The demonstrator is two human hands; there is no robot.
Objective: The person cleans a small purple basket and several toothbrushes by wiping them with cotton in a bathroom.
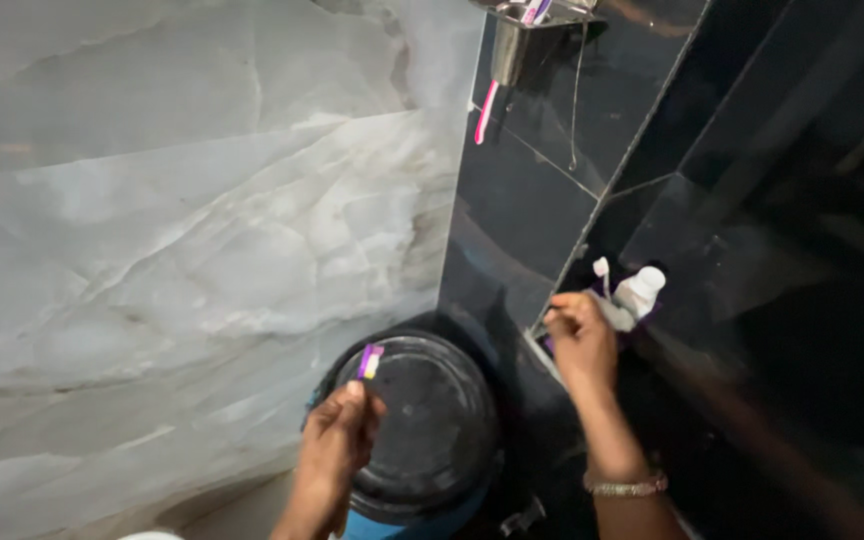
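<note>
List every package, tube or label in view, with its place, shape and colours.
Small tube end: pinched in the left hand above a round black lid; flat, purple with a yellow band.
White bottle: on the black ledge beside the right hand; rounded, white, purple below.
Tube: in the metal wall rack, top; white and pink.

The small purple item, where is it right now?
In the head view the small purple item sits low and left of centre, pinched in the left hand over the round black lid, against the grey marble wall.
</note>
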